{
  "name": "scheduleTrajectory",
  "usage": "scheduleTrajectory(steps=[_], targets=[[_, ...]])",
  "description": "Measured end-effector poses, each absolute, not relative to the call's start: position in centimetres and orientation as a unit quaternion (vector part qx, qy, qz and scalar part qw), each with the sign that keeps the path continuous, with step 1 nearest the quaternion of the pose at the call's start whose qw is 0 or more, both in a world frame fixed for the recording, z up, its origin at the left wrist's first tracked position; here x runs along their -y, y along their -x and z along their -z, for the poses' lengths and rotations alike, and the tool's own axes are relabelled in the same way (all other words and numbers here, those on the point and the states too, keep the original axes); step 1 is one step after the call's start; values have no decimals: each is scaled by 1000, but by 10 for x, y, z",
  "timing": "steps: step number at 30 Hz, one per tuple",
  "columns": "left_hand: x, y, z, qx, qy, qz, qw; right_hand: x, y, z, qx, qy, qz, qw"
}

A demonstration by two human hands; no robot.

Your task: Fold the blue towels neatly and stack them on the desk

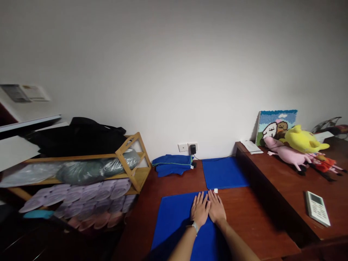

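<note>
A blue cloth point(170, 224) is spread on the brown wooden table point(250, 214). My left hand point(200, 210), with a watch point(193, 227) on its wrist, lies flat on the cloth near its far edge. Beside it, my right hand point(216, 207) rests flat by the cloth's right side, fingers stretched out. The two hands touch or nearly touch at the thumbs. Just past the fingertips shows a small white tag point(215, 190). A second blue cloth point(225, 173) lies flat farther back, and a loosely folded blue cloth point(172, 165) sits at the back left.
A wooden rack point(137, 163) with bags and rows of slippers point(92, 192) stands at left. On the raised surface at right are plush toys point(288, 152), a picture point(277, 125) and a remote control point(317, 208). A black plug point(193, 148) sits in the wall socket.
</note>
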State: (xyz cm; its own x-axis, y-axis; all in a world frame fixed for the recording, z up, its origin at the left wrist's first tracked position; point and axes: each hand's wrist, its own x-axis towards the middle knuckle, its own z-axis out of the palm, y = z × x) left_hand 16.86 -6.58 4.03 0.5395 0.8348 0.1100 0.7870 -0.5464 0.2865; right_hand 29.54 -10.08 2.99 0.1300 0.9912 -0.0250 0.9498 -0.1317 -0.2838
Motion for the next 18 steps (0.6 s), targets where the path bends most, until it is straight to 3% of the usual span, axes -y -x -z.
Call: scheduleTrajectory(steps=[11, 18], targets=[[21, -11, -36, -596, -800, -67, 8, 102, -293, -32, 628, 761, -110, 119], [-9, 24, -28, -629, -775, -62, 3, 100, -293, -29, 627, 763, -105, 117]])
